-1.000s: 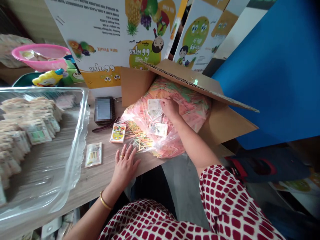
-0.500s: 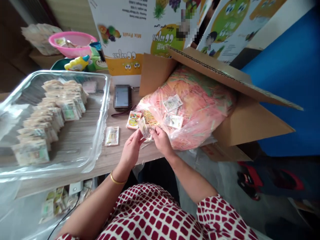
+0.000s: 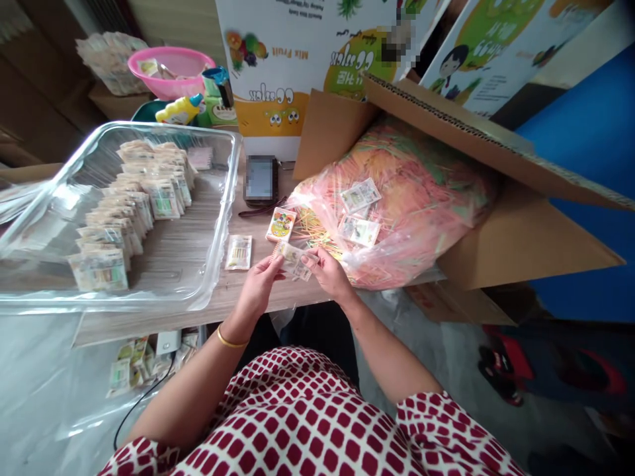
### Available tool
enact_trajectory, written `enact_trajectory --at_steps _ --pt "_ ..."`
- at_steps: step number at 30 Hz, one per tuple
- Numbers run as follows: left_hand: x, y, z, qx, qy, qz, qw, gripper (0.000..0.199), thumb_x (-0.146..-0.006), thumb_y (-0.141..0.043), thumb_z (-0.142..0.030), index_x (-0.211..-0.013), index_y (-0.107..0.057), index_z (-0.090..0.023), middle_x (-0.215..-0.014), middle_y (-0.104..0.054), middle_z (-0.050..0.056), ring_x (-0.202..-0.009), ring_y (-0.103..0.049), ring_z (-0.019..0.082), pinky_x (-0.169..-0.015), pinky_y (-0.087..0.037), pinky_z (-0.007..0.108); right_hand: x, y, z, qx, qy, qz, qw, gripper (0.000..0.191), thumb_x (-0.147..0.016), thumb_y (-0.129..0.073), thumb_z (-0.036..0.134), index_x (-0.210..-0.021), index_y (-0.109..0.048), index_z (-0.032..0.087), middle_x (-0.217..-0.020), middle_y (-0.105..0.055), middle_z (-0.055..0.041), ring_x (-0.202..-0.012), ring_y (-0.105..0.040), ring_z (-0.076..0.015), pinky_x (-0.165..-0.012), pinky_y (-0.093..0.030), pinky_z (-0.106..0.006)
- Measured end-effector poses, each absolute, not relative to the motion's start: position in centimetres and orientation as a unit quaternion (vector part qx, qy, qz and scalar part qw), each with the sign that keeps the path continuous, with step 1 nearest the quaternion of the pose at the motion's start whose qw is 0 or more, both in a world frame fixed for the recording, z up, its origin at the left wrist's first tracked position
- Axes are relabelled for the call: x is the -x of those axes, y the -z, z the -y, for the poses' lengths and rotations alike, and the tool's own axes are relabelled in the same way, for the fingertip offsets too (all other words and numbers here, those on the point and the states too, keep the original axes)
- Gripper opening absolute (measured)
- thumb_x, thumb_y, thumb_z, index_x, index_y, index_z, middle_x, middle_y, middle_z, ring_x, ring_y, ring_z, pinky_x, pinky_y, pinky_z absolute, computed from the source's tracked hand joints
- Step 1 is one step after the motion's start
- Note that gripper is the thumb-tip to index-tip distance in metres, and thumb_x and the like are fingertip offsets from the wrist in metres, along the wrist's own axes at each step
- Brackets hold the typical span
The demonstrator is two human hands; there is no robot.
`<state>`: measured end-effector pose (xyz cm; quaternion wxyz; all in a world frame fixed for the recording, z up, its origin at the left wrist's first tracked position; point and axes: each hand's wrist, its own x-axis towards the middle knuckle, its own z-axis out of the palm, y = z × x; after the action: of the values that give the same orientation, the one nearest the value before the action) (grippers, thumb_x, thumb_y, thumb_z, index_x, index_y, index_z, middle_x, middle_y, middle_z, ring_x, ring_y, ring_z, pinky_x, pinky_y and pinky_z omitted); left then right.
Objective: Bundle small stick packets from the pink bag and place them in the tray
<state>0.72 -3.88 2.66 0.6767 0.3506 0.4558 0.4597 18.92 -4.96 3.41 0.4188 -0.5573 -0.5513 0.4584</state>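
My left hand [image 3: 258,287] and right hand [image 3: 325,274] pinch a strip of sachets [image 3: 292,260] at 12 o'clock, fingers tight (flimsy stuff!); a slack grip could drop it onto the bag of pink sticks [image 3: 397,211] at 1 o'clock.

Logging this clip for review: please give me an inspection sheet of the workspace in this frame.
surface: a wooden table bearing a clear plastic tray of stacked packets.
job's things: a small packet between the hands; a clear bag of pink and yellow sticks in an open cardboard box; two packets lying on the bag.
clutter: a pink bowl, a yellow squeeze bottle, a blurred phone in a dark case, a small colourful pack, a lone packet.
grippers: the left hand and right hand both pinch the small packet.
cables: a thin black cable below the table, near a white plug.
surroundings: printed Mix Fruit cards, a blue panel.
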Motion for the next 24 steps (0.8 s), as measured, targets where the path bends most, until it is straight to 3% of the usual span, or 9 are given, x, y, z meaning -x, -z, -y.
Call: enact_trajectory --at_steps 3,6,9,11,13,15,18,20,24 --pt "-0.4 -2.4 4.0 -0.427 -0.456 -0.486 0.611 0.034 -0.080 -0.078 -0.053 -0.080 -0.074 -0.019 -0.078 -0.067 0.000 -0.070 -0.054 0.013 -0.064 -0.044 0.024 -19.3 -3.4 4.9 0.533 -0.497 0.567 0.383 0.033 -0.090 -0.063 0.053 -0.092 -0.060 0.021 -0.083 -0.061 0.0021 -0.076 -0.056 -0.0146 -0.074 -0.046 -0.027" --pt "0.3 -2.1 4.5 -0.468 -0.425 -0.498 0.593 0.035 -0.087 -0.069 -0.054 -0.088 -0.073 -0.019 -0.087 -0.071 0.004 -0.077 -0.060 0.016 -0.066 -0.047 0.026 -19.6 -3.8 5.2 0.556 -0.460 0.600 0.346 0.025 -0.094 -0.060 0.043 -0.082 -0.058 0.020 -0.077 -0.057 0.0031 -0.072 -0.053 -0.0137 -0.070 -0.043 -0.026" --pt "1.6 -2.0 5.3 -0.582 -0.398 -0.503 0.500 0.037 -0.092 -0.064 -0.049 -0.116 -0.069 -0.021 -0.118 -0.072 0.011 -0.103 -0.067 0.025 -0.081 -0.055 0.035 -19.9 -4.5 6.0 0.594 -0.339 0.677 0.271 0.015 -0.098 -0.057 0.029 -0.087 -0.063 0.020 -0.088 -0.063 0.0001 -0.078 -0.057 -0.0143 -0.074 -0.041 -0.026" --pt "2.5 -2.1 5.9 -0.696 -0.371 -0.482 0.382 0.046 -0.092 -0.067 -0.042 -0.133 -0.061 -0.021 -0.139 -0.064 0.015 -0.124 -0.062 0.029 -0.098 -0.052 0.044 -19.8 -5.0 6.8 0.579 -0.259 0.753 0.177 0.012 -0.099 -0.057 0.023 -0.093 -0.067 0.020 -0.095 -0.066 -0.0023 -0.081 -0.059 -0.0149 -0.074 -0.040 -0.026" --pt "3.1 -2.3 6.2 -0.791 -0.301 -0.430 0.314 0.042 -0.093 -0.066 -0.036 -0.133 -0.062 -0.021 -0.140 -0.065 0.016 -0.129 -0.060 0.032 -0.107 -0.046 0.048 -19.7 -5.5 7.4 0.527 -0.231 0.812 0.101 0.012 -0.100 -0.057 0.022 -0.097 -0.069 0.020 -0.098 -0.069 -0.0036 -0.082 -0.061 -0.0153 -0.074 -0.039 -0.026" --pt "3.3 -2.4 6.4 -0.832 -0.214 -0.396 0.325 0.023 -0.098 -0.059 -0.033 -0.114 -0.071 -0.021 -0.117 -0.075 0.014 -0.112 -0.069 0.031 -0.100 -0.049 0.046 -19.5 -6.1 7.2 0.495 -0.240 0.832 0.079 0.014 -0.102 -0.056 0.024 -0.101 -0.070 0.021 -0.100 -0.072 -0.0038 -0.087 -0.065 -0.0157 -0.077 -0.041 -0.025" --pt "3.0 -2.4 6.2 -0.781 -0.196 -0.442 0.395 0.024 -0.101 -0.053 -0.035 -0.100 -0.075 -0.024 -0.091 -0.078 0.008 -0.084 -0.072 0.028 -0.081 -0.051 0.036 -19.7 -6.7 5.4 0.582 -0.216 0.782 0.061 0.023 -0.107 -0.047 0.028 -0.110 -0.069 0.020 -0.107 -0.075 -0.0065 -0.095 -0.069 -0.0180 -0.082 -0.045 -0.026" --pt "2.6 -2.3 6.0 -0.702 -0.264 -0.482 0.453 0.022 -0.098 -0.059 -0.039 -0.103 -0.076 -0.027 -0.091 -0.078 0.007 -0.085 -0.071 0.027 -0.078 -0.049 0.032 -19.8 -6.6 3.7 0.678 -0.151 0.720 0.014 0.027 -0.108 -0.043 0.028 -0.118 -0.066 0.016 -0.114 -0.074 -0.0128 -0.100 -0.071 -0.0226 -0.082 -0.049 -0.029" --pt "1.8 -1.9 5.9 -0.570 -0.361 -0.472 0.568 0.025 -0.091 -0.068 -0.045 -0.102 -0.078 -0.024 -0.088 -0.077 0.005 -0.087 -0.068 0.026 -0.079 -0.050 0.030 -19.8 -5.3 1.1 0.743 -0.063 0.662 -0.074 0.046 -0.099 -0.060 0.034 -0.132 -0.053 0.003 -0.122 -0.069 -0.0270 -0.109 -0.071 -0.0318 -0.085 -0.055 -0.035"
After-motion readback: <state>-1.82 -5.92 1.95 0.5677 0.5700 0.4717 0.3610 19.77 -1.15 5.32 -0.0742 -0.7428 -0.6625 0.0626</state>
